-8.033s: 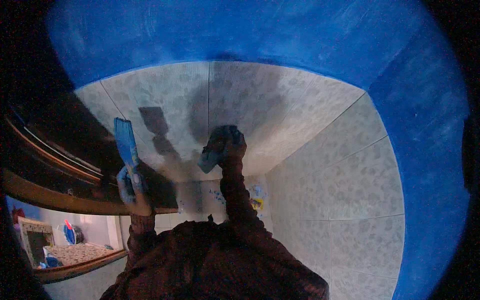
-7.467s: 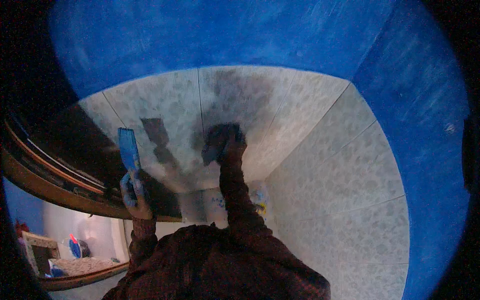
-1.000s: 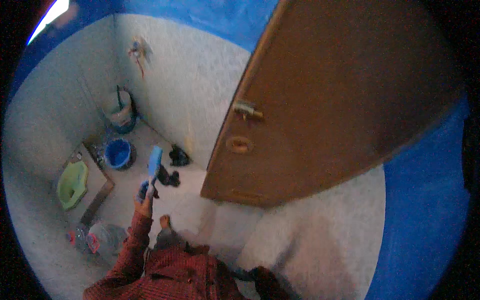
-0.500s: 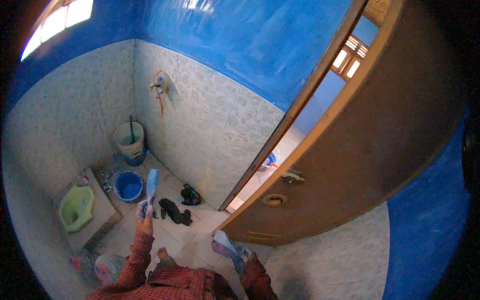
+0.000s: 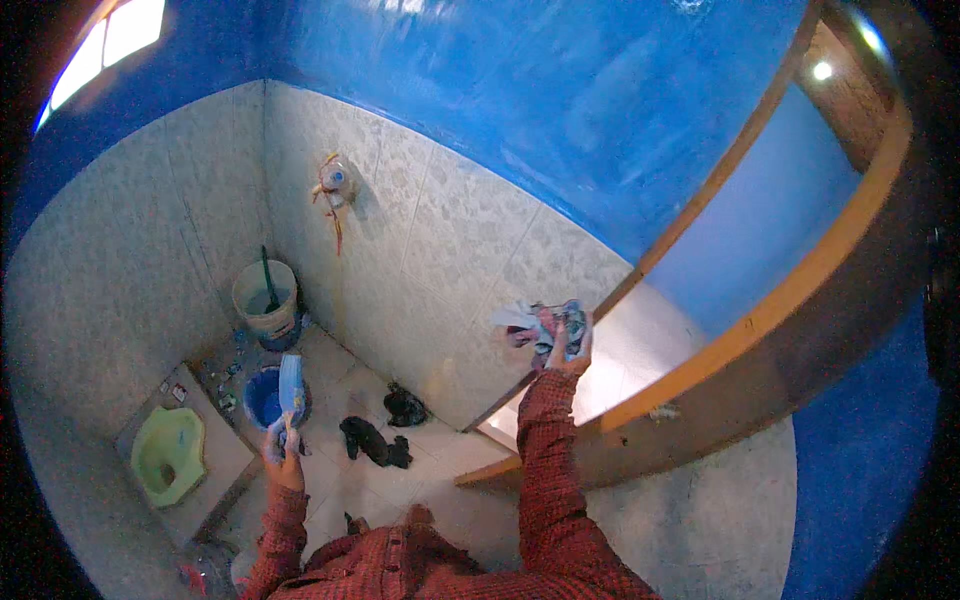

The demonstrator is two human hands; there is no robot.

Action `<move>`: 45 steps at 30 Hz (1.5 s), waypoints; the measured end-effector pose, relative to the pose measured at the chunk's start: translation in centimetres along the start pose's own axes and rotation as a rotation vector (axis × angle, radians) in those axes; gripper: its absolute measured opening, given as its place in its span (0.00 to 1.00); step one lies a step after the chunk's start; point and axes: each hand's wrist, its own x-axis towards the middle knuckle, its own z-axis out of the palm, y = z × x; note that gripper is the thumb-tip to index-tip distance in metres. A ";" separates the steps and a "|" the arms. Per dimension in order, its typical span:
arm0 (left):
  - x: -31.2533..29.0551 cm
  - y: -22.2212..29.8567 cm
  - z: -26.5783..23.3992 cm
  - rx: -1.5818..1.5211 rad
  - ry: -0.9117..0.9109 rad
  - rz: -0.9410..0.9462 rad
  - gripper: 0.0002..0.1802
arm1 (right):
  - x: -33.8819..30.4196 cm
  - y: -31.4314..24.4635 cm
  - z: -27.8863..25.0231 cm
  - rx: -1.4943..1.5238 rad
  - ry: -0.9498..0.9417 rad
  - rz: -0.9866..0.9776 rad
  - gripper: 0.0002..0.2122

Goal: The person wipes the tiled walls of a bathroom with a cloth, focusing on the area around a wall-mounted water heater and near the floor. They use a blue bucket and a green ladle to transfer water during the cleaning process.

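Observation:
My left hand [image 5: 284, 443] is closed around the lower end of a light blue, long flat object [image 5: 291, 380], held upright. Its exact kind is unclear; in this view it overlaps the blue bucket [image 5: 262, 396] on the floor behind. My right hand [image 5: 572, 352] is raised near the door frame, gripping a crumpled rag [image 5: 535, 325] in white, grey and pink. The rag's loose end sticks out to the left, in front of the tiled wall [image 5: 440, 260]. Both forearms are in red checked sleeves.
A brown door [image 5: 700, 430] stands ajar on the right, a bright room beyond. Black bundles [image 5: 375, 442] lie on the floor tiles. A tall white bucket [image 5: 266, 300] with a green stick is in the corner, a green squat toilet [image 5: 168, 456] at left, a tap [image 5: 335, 178] on the wall.
My right hand has risen from low beside the door to the door frame with the rag. My left hand has dropped slightly. The gap at the door looks wider, and the view has shifted.

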 end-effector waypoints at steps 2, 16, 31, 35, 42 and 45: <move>1.1 0.0 0.5 -0.001 0.074 0.004 0.15 | 2.4 -0.2 2.8 -0.175 0.136 -0.180 0.23; 13.1 -4.2 3.4 -0.109 0.430 -0.018 0.14 | 9.6 -2.1 17.0 -0.724 -0.065 -0.768 0.18; 25.5 0.2 14.8 -0.102 -0.009 0.031 0.14 | 10.7 -4.1 24.2 -0.711 -0.370 -0.862 0.18; 27.1 -0.3 6.2 0.222 0.136 0.161 0.17 | 10.1 -1.9 21.8 -0.842 -0.103 -0.833 0.13; 31.2 -3.2 0.9 0.179 0.119 0.101 0.19 | 10.6 -5.8 30.5 -0.932 -0.259 -0.931 0.19; 35.1 -2.6 6.1 0.068 -0.040 0.114 0.19 | 11.1 -6.2 33.0 -0.857 -0.340 -0.996 0.18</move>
